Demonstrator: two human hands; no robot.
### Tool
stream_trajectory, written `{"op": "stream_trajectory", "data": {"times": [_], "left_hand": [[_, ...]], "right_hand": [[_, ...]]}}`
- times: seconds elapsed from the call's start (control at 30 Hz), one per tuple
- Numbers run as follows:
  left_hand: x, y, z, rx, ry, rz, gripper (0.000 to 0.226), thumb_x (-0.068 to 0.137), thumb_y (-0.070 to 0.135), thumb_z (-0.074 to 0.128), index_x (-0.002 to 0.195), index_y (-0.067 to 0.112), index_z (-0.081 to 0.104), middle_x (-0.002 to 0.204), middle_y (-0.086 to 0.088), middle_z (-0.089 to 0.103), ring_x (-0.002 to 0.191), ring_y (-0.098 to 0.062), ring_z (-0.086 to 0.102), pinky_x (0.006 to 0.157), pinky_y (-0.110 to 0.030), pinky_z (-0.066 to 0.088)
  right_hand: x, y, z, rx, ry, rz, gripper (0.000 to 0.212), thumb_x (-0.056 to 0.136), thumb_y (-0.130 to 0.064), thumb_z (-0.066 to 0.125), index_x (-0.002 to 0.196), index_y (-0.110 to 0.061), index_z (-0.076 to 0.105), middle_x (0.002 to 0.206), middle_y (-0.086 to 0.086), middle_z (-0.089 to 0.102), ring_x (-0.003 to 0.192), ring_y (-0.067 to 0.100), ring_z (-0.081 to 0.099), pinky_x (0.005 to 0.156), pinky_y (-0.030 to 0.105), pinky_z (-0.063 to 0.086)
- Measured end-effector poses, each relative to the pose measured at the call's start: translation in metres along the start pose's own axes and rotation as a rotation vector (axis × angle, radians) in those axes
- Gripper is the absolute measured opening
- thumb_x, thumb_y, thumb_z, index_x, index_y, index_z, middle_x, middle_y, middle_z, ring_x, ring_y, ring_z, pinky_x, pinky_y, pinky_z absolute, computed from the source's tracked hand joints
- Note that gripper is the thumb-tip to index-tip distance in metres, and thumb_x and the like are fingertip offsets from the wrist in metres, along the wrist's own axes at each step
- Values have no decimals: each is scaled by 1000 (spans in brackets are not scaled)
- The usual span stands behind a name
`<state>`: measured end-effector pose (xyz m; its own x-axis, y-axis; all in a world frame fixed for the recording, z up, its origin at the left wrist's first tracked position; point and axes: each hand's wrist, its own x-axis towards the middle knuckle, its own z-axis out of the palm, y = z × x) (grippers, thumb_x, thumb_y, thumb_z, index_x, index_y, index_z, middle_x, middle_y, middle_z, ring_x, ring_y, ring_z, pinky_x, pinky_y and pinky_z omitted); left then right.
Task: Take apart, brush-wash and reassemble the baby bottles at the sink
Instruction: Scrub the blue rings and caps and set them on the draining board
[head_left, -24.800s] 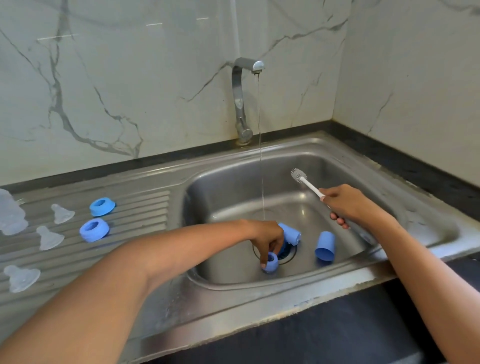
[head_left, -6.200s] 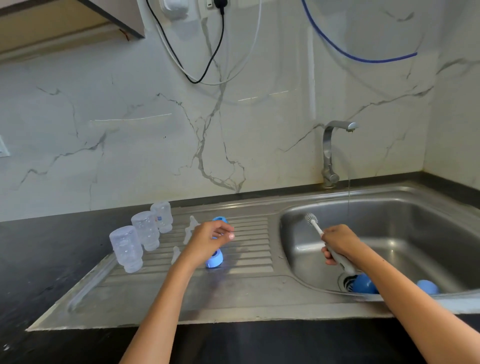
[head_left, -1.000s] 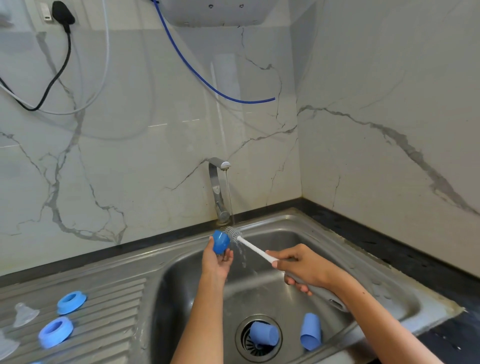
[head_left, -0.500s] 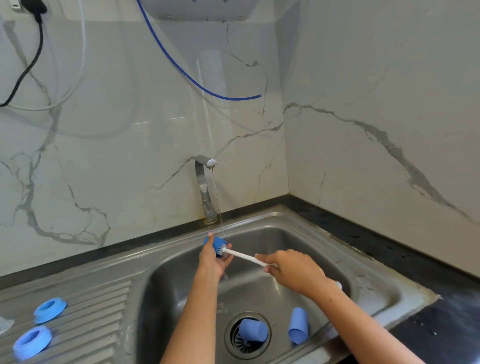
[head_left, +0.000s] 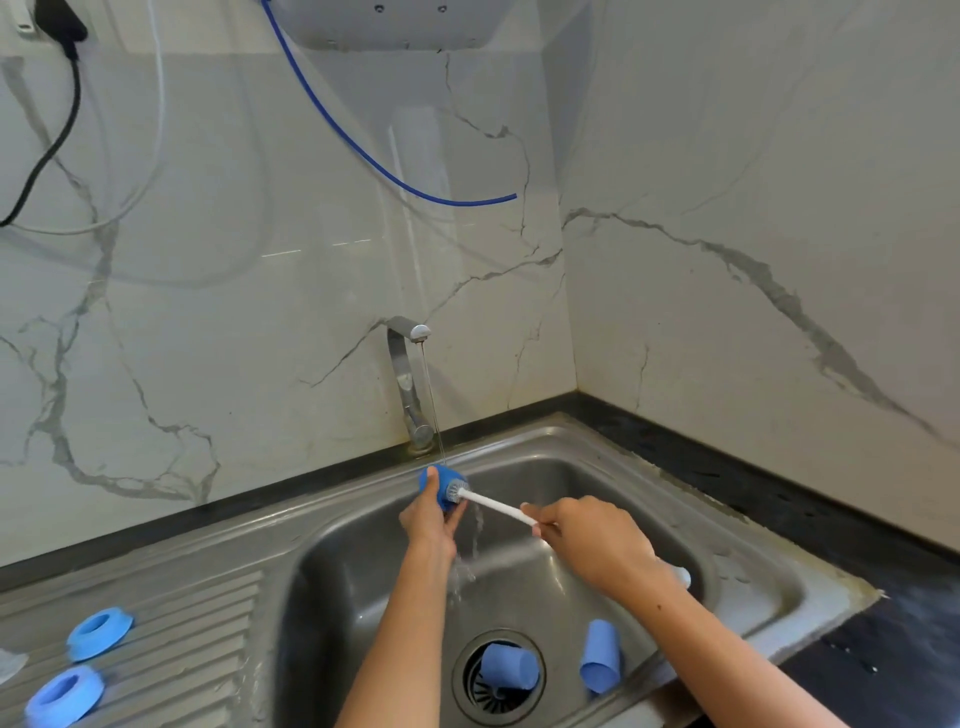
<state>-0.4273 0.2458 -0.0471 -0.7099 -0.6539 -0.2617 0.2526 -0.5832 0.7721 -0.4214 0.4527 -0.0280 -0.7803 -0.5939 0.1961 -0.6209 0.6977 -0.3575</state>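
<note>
At a stainless steel sink (head_left: 737, 545) set in dark countertop against white veined marble walls, a left hand (head_left: 428, 519) grips a rounded blue bottle cap (head_left: 439, 480) under the tap's (head_left: 408, 384) thin stream while a right hand (head_left: 592, 540) holds a white brush (head_left: 493, 503), bristles inside it. Two paler blue caps (head_left: 600, 657) lie in the basin, one over the drain; two blue rings (head_left: 98, 634) sit on the ridged drainboard.

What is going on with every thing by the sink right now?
Steel tap: running, thin stream.
Blue ring in left hand: held under the stream, brush head inside.
White-handled bottle brush: gripped by right hand.
Left hand: grips the ring.
Blue cap: lying on the drain.
Second blue cap: lying beside it.
Two blue rings: resting on the drainboard.
</note>
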Motion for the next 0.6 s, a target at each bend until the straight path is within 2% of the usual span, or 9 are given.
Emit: {"op": "stream_trajectory", "data": {"times": [0.03,0.1,0.17,0.23,0.3,0.37,0.47,0.53,0.6], "left_hand": [[1,2,0,3,14,5,24,85,20,69,91,3,55,100,-19,59,75,-25,61,54,-35,59],[1,7,-2,25,18,-4,35,81,24,74,102,7,51,92,-14,57,70,-21,56,53,-33,58],[0,11,-5,32,-42,-69,37,82,24,72,110,12,50,90,-12,54,72,-20,54,63,-37,55],[-2,15,-5,-44,-103,-119,33,85,20,69,111,10,52,93,-15,55,78,-23,57,72,-40,54],[-1,14,-4,-88,-127,-114,34,86,16,68,115,8,51,98,-17,57,82,-26,60,73,-40,54],[0,9,-1,-103,-115,-87,33,89,21,64,115,8,49,92,-16,55,77,-24,58,76,-42,53],[3,8,6,-214,-105,-83,30,100,33,40,116,7,41,89,-17,48,72,-26,49,92,-50,44],[4,13,8,-250,-106,-75,30,100,26,31,123,7,36,92,-19,46,74,-29,48,96,-52,39],[4,16,8,-257,-103,-51,37,101,19,33,135,5,33,98,-21,48,83,-33,52,92,-50,42]], "right_hand": [[0,-2,-1,105,-35,-29,36,101,-35,43,136,-39,51,90,-3,68,68,16,59,63,31,48],[-1,-1,-6,445,-137,-32,33,100,-29,48,132,-33,57,69,-9,63,51,7,52,50,25,43],[-1,1,-11,617,-196,25,31,100,-26,49,129,-31,59,50,-11,52,37,3,39,40,17,33],[-2,2,-8,644,-223,65,31,99,-28,50,128,-34,60,49,-8,48,37,4,34,38,17,29],[-2,0,-3,569,-192,69,31,99,-29,51,127,-33,62,52,-11,52,46,7,40,44,20,34],[-1,1,0,358,-108,42,31,99,-35,49,127,-38,61,60,-13,52,54,6,44,53,21,37],[-3,-2,-2,67,25,-1,35,102,-40,40,135,-45,49,71,-11,51,56,6,43,52,21,32],[-4,-7,-3,-97,72,-27,39,104,-39,34,142,-44,41,76,-5,52,63,14,48,57,27,36],[-4,-11,-1,-163,102,-46,40,105,-37,32,144,-43,36,81,-1,55,70,20,52,64,31,40]]}}
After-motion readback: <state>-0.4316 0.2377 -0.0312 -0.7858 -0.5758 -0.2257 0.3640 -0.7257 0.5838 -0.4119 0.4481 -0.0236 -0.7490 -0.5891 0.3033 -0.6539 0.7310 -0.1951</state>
